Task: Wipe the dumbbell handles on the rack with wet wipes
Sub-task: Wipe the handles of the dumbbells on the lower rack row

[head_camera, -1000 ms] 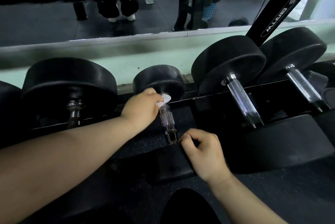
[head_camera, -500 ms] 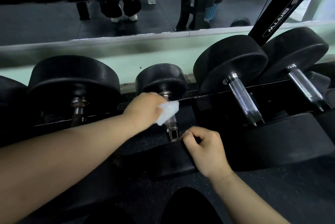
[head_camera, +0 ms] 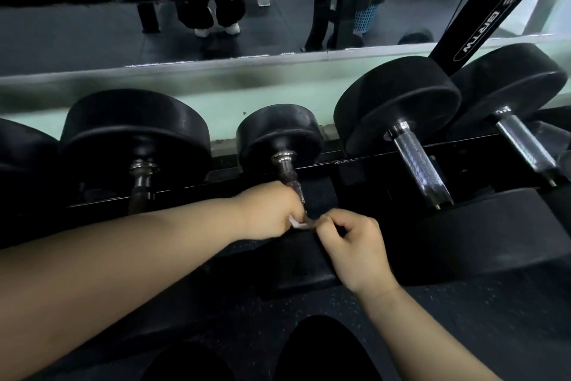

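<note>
A small black dumbbell (head_camera: 279,130) lies on the rack (head_camera: 386,170), its knurled metal handle (head_camera: 289,175) pointing toward me. My left hand (head_camera: 272,210) is wrapped round the near end of that handle with a white wet wipe (head_camera: 297,223) peeking out under the fingers. Just right of it, my right hand (head_camera: 352,244) curls its fingers over the top edge of the dumbbell's near head (head_camera: 296,263). The lower part of the handle is hidden by my hands.
Larger dumbbells sit on either side: one to the left (head_camera: 136,130) and two to the right (head_camera: 398,102) (head_camera: 506,81) with bare chrome handles. A mirror (head_camera: 185,25) behind the rack reflects more weights. My dark knees (head_camera: 324,349) are at the bottom edge.
My left hand has slid with the wipe down the handle from the far head to the near end. My right hand has stayed on the near head.
</note>
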Available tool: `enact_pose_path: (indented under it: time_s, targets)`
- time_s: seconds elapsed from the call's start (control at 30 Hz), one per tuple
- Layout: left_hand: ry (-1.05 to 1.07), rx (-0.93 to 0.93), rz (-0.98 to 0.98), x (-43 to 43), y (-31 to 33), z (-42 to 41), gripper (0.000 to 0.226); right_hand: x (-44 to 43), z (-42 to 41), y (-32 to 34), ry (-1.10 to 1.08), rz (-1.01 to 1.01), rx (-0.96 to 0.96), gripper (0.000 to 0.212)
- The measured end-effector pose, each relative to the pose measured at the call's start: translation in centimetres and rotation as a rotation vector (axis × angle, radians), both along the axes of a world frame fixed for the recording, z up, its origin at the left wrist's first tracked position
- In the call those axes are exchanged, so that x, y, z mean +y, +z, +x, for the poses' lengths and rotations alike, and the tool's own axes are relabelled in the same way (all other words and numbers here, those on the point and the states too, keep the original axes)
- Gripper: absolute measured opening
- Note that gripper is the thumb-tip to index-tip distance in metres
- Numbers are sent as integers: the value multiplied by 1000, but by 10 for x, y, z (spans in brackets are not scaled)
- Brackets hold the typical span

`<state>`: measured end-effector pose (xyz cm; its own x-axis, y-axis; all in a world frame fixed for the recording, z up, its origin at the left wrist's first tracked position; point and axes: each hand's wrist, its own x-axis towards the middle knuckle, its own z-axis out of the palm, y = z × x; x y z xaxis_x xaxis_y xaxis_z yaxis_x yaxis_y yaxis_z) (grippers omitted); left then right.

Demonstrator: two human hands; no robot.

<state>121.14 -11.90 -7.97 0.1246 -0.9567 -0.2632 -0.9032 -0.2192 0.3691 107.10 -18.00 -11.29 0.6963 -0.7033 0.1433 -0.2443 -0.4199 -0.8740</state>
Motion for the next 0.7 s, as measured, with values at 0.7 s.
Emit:
enact_pose_path:
  time_s: [0.7]
  targets:
    - [899, 296, -752, 161, 57, 7, 34, 65, 103, 68, 531, 233, 100, 17]
